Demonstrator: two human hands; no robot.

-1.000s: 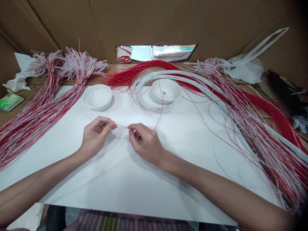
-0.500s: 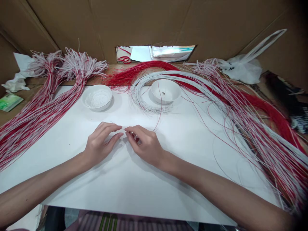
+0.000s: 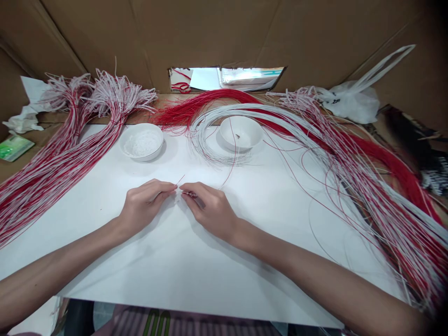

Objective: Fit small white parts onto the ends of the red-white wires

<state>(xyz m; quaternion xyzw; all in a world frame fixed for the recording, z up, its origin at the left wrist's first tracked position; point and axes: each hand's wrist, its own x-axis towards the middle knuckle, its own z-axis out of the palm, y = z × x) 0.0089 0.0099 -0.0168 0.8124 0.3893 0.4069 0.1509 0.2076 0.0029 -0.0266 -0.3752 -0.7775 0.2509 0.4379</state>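
Observation:
My left hand (image 3: 145,203) is closed in a pinch, thumb against fingertips, on a thin red wire (image 3: 181,178) whose end sticks up past the fingers. Facing it almost fingertip to fingertip, my right hand (image 3: 213,207) pinches thin wires too, with small pale bits showing under its curled fingers. From behind its knuckles a long red strand (image 3: 229,176) runs back toward the bowls. Small white pieces (image 3: 178,196) show between the two hands; what they are is too blurred to tell. Both hands hover just over the white tabletop (image 3: 168,270).
A white bowl (image 3: 154,153) holds small white bits; another bowl (image 3: 250,135) has a dark speck inside. Red-and-white wire bundles (image 3: 101,144) lie left, more wire bundles (image 3: 381,196) right. A plastic bag (image 3: 357,102) stands before the cardboard wall (image 3: 210,32).
My left thumb and fingers have closed from slightly apart into a pinch. A red wire end now pokes up between the hands, and white pieces show below it. My right hand barely moved.

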